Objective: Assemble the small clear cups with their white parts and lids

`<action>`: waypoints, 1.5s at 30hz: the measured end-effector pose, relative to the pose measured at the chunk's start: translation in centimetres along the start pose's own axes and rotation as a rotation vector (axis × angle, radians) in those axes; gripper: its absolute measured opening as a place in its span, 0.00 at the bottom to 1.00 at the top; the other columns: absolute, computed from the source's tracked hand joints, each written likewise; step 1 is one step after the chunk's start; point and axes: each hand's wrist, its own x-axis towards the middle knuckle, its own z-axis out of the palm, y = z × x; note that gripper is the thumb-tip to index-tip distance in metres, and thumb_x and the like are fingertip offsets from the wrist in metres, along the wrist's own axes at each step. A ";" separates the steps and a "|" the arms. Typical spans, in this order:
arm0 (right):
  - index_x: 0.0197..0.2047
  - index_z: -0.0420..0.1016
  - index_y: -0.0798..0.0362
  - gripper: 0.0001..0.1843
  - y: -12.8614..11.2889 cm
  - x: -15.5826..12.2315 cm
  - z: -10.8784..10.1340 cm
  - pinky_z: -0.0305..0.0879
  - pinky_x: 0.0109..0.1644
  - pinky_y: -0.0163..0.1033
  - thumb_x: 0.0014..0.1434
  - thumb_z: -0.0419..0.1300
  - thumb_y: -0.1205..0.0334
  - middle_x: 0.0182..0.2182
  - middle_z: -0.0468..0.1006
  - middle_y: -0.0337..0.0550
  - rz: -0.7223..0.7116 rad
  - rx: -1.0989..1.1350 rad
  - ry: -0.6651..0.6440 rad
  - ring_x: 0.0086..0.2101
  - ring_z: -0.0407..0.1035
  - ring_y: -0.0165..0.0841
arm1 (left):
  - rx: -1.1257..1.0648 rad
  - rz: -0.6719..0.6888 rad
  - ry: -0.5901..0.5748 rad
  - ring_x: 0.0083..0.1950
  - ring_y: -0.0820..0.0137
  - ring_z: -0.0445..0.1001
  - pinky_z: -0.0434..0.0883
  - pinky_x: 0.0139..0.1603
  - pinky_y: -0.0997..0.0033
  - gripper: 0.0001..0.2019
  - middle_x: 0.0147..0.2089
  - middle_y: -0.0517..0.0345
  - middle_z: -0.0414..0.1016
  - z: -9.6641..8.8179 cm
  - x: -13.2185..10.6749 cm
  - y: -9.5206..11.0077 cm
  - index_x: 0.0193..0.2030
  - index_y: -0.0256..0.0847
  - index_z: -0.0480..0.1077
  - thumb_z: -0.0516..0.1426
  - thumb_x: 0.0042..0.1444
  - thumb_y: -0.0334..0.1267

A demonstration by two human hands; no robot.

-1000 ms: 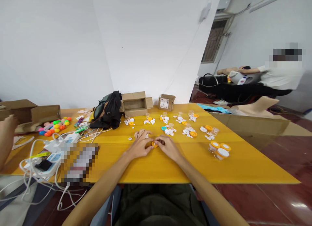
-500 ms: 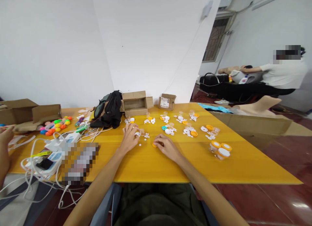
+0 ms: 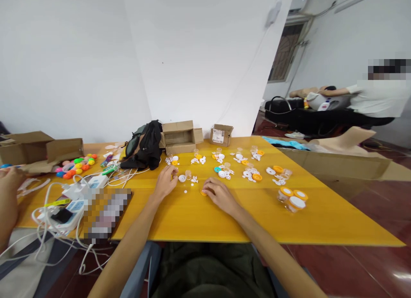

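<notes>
My right hand (image 3: 218, 192) rests low over the table, its fingers closed on the edge of a small orange ring-shaped lid (image 3: 203, 193), mostly covered by the fingertips. To the left, my left hand (image 3: 166, 182) is curled with its fingers together; whatever may be in them is too small or hidden to name. Just right of it lie a white round disc (image 3: 182, 178) and a small clear plastic cup (image 3: 188, 174). A white spotted piece (image 3: 194, 179) is beside the cup. Two tiny white bits, one of them a round white piece (image 3: 185, 191), lie between my hands.
Farther back are several groups of cups, discs and rings, one with a teal ring (image 3: 218, 170). Lidded jars (image 3: 296, 203) stand at right. Cardboard boxes (image 3: 178, 136), a black bag (image 3: 148, 144), power strips (image 3: 69, 212) and another person's hand (image 3: 10, 182) are leftward.
My left hand has drawn back to the left and its fingers have come together, uncovering the white disc and the clear cup. My right hand stays at the orange lid.
</notes>
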 end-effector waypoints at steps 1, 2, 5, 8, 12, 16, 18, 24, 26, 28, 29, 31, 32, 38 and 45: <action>0.32 0.75 0.50 0.09 0.0 0.0 0.0 0.68 0.45 0.39 0.63 0.57 0.70 0.35 0.75 0.42 -0.005 -0.007 0.001 0.38 0.72 0.35 | 0.000 -0.002 -0.020 0.37 0.66 0.72 0.69 0.42 0.68 0.10 0.33 0.59 0.72 -0.2 -0.1 0.0 0.33 0.43 0.66 0.50 0.49 0.23; 0.32 0.75 0.50 0.09 0.0 0.0 0.0 0.68 0.45 0.39 0.62 0.57 0.70 0.35 0.75 0.42 -0.008 -0.014 0.002 0.38 0.72 0.35 | 0.008 -0.004 -0.039 0.36 0.67 0.72 0.69 0.41 0.69 0.10 0.32 0.59 0.72 -0.4 -0.1 0.0 0.33 0.42 0.66 0.50 0.49 0.24; 0.32 0.75 0.50 0.09 0.0 0.0 0.1 0.68 0.45 0.39 0.62 0.58 0.70 0.35 0.75 0.42 -0.015 -0.041 0.005 0.38 0.72 0.35 | 0.049 -0.013 -0.076 0.35 0.68 0.72 0.68 0.40 0.70 0.09 0.31 0.60 0.72 -0.9 -0.3 0.1 0.34 0.43 0.68 0.51 0.51 0.25; 0.32 0.74 0.50 0.09 0.0 0.1 0.2 0.69 0.45 0.39 0.62 0.58 0.70 0.35 0.75 0.42 -0.021 -0.071 0.015 0.38 0.72 0.35 | 0.074 -0.022 -0.103 0.36 0.68 0.73 0.69 0.41 0.71 0.10 0.32 0.59 0.73 -1.2 -0.4 0.2 0.34 0.43 0.70 0.52 0.52 0.25; 0.32 0.73 0.50 0.08 -0.1 0.2 0.4 0.69 0.45 0.39 0.62 0.58 0.70 0.35 0.75 0.42 -0.024 -0.098 0.020 0.38 0.72 0.35 | 0.088 -0.041 -0.164 0.38 0.66 0.74 0.70 0.44 0.69 0.10 0.35 0.57 0.73 -1.3 -0.3 0.0 0.35 0.43 0.70 0.52 0.51 0.26; 0.32 0.73 0.50 0.09 -0.1 0.2 0.5 0.69 0.44 0.39 0.63 0.58 0.70 0.34 0.75 0.42 -0.022 -0.110 0.028 0.38 0.72 0.35 | 0.100 -0.074 -0.297 0.40 0.65 0.74 0.70 0.45 0.66 0.07 0.38 0.56 0.72 -1.2 -0.4 -0.6 0.35 0.42 0.70 0.53 0.51 0.29; 0.31 0.72 0.50 0.09 -0.1 0.2 0.5 0.69 0.44 0.39 0.63 0.58 0.70 0.34 0.75 0.42 -0.023 -0.112 0.029 0.38 0.72 0.35 | 0.097 -0.083 -0.341 0.39 0.65 0.74 0.71 0.44 0.66 0.06 0.38 0.57 0.72 -1.2 -0.4 -0.9 0.35 0.42 0.69 0.54 0.51 0.31; 0.31 0.72 0.50 0.08 -0.1 0.3 0.5 0.68 0.45 0.39 0.61 0.59 0.70 0.35 0.75 0.42 -0.003 -0.108 0.018 0.38 0.72 0.35 | -0.032 0.031 -0.331 0.43 0.65 0.72 0.70 0.49 0.66 0.05 0.39 0.58 0.71 -1.1 -0.5 -0.6 0.36 0.43 0.69 0.56 0.51 0.32; 0.32 0.73 0.50 0.07 -0.1 0.3 0.4 0.68 0.45 0.39 0.61 0.59 0.70 0.35 0.75 0.42 0.011 -0.102 0.022 0.38 0.71 0.35 | -0.088 0.078 -0.350 0.43 0.66 0.72 0.70 0.48 0.66 0.03 0.38 0.58 0.71 -1.0 -0.5 -0.4 0.35 0.42 0.70 0.57 0.53 0.34; 0.34 0.73 0.50 0.06 -0.1 0.3 0.4 0.68 0.45 0.40 0.62 0.59 0.69 0.36 0.75 0.42 0.019 -0.094 0.032 0.39 0.71 0.35 | -0.133 0.110 -0.395 0.42 0.66 0.71 0.70 0.46 0.67 0.02 0.36 0.58 0.72 -0.8 -0.5 -0.2 0.32 0.41 0.71 0.59 0.54 0.36; 0.34 0.74 0.50 0.06 -0.1 0.4 0.3 0.68 0.46 0.40 0.62 0.59 0.68 0.36 0.75 0.42 0.018 -0.092 0.037 0.39 0.71 0.36 | -0.147 0.123 -0.423 0.41 0.66 0.71 0.69 0.45 0.67 0.04 0.35 0.58 0.72 -0.7 -0.5 -0.1 0.31 0.41 0.72 0.60 0.54 0.38; 0.35 0.75 0.50 0.06 0.0 0.6 0.2 0.68 0.46 0.40 0.63 0.58 0.67 0.36 0.75 0.42 0.006 -0.097 0.044 0.40 0.71 0.36 | -0.153 0.148 -0.470 0.40 0.66 0.71 0.69 0.45 0.67 0.05 0.34 0.58 0.73 -0.6 -0.6 0.1 0.30 0.41 0.74 0.61 0.54 0.39; 0.36 0.75 0.49 0.07 0.0 0.8 0.1 0.68 0.46 0.41 0.63 0.57 0.67 0.37 0.75 0.43 -0.004 -0.106 0.044 0.40 0.71 0.36 | -0.147 0.158 -0.483 0.40 0.66 0.71 0.68 0.46 0.67 0.05 0.33 0.58 0.73 -0.5 -0.6 0.2 0.31 0.42 0.75 0.61 0.54 0.39; 0.36 0.78 0.51 0.07 -0.3 2.9 0.2 0.67 0.47 0.43 0.62 0.59 0.70 0.38 0.74 0.44 -0.076 -0.200 -0.023 0.41 0.70 0.37 | -0.139 0.177 -0.490 0.41 0.65 0.72 0.66 0.54 0.63 0.04 0.34 0.57 0.75 -0.5 -0.7 0.6 0.30 0.44 0.78 0.61 0.54 0.36; 0.32 0.77 0.51 0.05 -1.1 5.4 1.1 0.66 0.50 0.45 0.56 0.64 0.71 0.41 0.73 0.47 -0.186 -0.336 -0.168 0.45 0.67 0.40 | -0.150 0.173 -0.490 0.42 0.65 0.73 0.65 0.58 0.61 0.05 0.34 0.57 0.77 -0.3 -0.8 0.7 0.30 0.44 0.77 0.60 0.55 0.33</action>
